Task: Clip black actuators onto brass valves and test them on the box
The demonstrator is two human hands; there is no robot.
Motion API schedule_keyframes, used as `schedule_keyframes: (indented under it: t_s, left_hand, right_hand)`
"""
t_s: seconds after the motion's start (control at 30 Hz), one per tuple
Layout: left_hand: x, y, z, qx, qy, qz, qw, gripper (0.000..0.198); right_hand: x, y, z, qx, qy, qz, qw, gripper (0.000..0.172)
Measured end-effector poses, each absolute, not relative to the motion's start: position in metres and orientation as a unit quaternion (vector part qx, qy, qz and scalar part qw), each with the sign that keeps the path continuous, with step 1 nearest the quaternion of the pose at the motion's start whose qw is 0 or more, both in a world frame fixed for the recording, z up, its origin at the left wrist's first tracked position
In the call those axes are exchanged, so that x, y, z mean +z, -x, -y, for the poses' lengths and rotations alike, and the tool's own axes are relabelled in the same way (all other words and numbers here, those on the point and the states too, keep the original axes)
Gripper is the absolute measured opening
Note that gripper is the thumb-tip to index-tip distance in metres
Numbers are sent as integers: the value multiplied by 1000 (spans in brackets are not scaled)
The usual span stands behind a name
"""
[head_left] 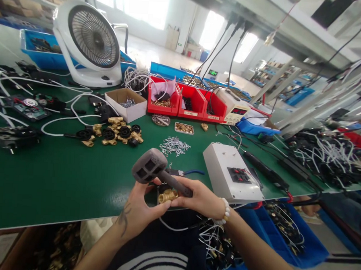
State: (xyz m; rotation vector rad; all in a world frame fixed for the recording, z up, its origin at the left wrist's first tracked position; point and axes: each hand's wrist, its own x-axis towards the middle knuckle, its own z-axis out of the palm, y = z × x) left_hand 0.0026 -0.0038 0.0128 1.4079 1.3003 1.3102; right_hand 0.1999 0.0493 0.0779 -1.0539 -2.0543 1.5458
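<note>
At the near edge of the green workbench point(105, 183), a brass valve fitting point(167, 196) between both hands.
The left hand point(143, 207) grasps its left side; the right hand point(204, 197), thumb beside it, grips a grey mallet point(166, 177), handle slanting just above, head leftward. Pliers point(193, 171) lie beyond.

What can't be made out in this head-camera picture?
- Brass fitting, head view: partly hidden by the mallet handle and hands.
- Left hand, head view: some fingertips hidden behind the mallet.
- Label on the middle red bin, head view: too small and blurred to read.
- Pile of white cords, head view: cut off by the right edge.
</note>
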Motion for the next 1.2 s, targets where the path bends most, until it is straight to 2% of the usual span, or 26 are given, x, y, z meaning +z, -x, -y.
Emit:
schedule_keyframes:
  t_s: [0.27, 0.43, 0.5, 0.57, 0.67, 0.77, 0.87, 0.93, 1.0, 1.1, 1.13, 1.2]
  left_hand:
    - [14, -4, 5, 546, -570, -479, 385, 27]
    - [17, -4, 3, 550, -569, -478, 381, 25]
    - [16, -7, 4, 555, -566, -485, 369, 26]
    - [14, -11, 5, 568, -559, -492, 351, 30]
    - [10, -16, 8, 575, -557, -502, 327, 51]
    - [7, -18, 9, 550, -586, -515, 299, 68]
    - [5, -19, 8, 537, -616, -513, 264, 67]
    - [5, -19, 8, 537, -621, -510, 256, 66]
    - [6, -19, 8, 535, -620, -512, 259, 65]
    - [7, -19, 8, 528, -620, -518, 261, 66]
    - [7, -18, 8, 527, -621, -519, 260, 66]
    - [8, -18, 7, 532, -621, -515, 259, 65]
  right_hand:
    - [65, -198, -57, 607, 342, 693, 185, 59]
    - [72, -198, -55, 567, 344, 723, 193, 63]
    - [82, -206, -47, 526, 352, 739, 232, 61]
    - [95, -218, -34, 490, 360, 737, 295, 51]
    - [112, -239, -12, 418, 413, 718, 374, 43]
    - [120, -251, 3, 316, 514, 734, 310, 45]
    - [123, -252, 5, 248, 555, 778, 158, 55]
    - [128, -252, 4, 234, 554, 791, 110, 59]
    - [135, -253, 5, 241, 553, 783, 154, 59]
    - [140, -254, 11, 252, 556, 732, 304, 54]
    - [139, -253, 12, 246, 556, 724, 326, 53]
    - [133, -251, 12, 217, 562, 747, 282, 54]
